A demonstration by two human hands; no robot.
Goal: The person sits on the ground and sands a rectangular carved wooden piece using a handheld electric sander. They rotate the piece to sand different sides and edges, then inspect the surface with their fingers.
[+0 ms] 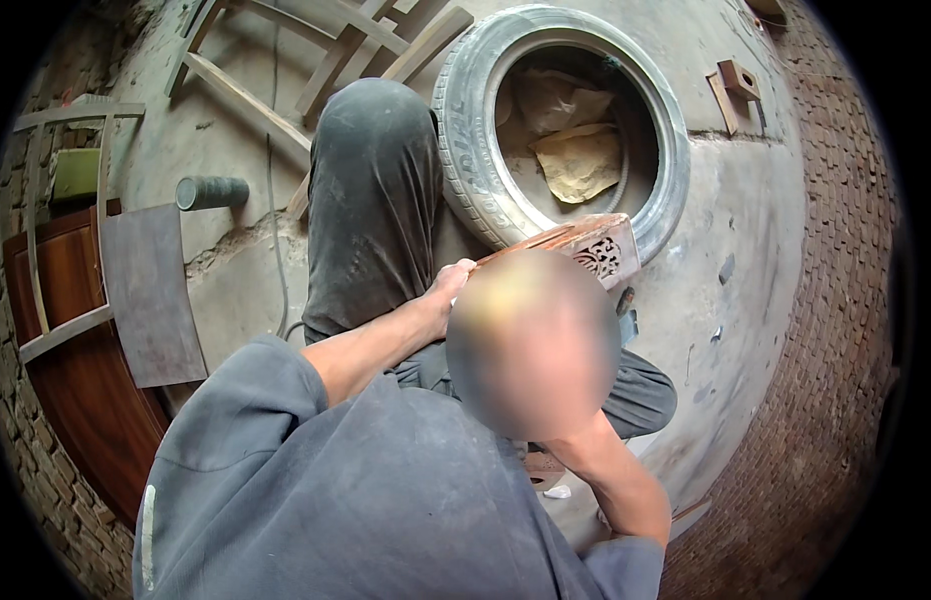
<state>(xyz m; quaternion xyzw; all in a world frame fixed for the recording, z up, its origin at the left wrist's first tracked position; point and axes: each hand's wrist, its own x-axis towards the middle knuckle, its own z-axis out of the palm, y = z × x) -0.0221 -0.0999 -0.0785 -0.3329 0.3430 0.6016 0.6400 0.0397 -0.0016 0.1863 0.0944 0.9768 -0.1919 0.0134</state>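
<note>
A reddish-brown wooden piece with a carved openwork panel on its end lies in front of me, its far end at the near rim of the tyre. My left hand is closed on the wooden piece's left edge. A round blur covers most of my right hand and the near part of the wood. Its fingers cannot be made out, nor whether they hold anything. The right forearm bends in from the lower right. Inside the tyre lie a yellowish sheet of paper and a crumpled bag.
Wooden frame pieces lie at the far left. A dark green cylinder rests on the concrete floor. A grey board and brown wooden panels stand at left. Small wooden blocks lie far right, near brick paving.
</note>
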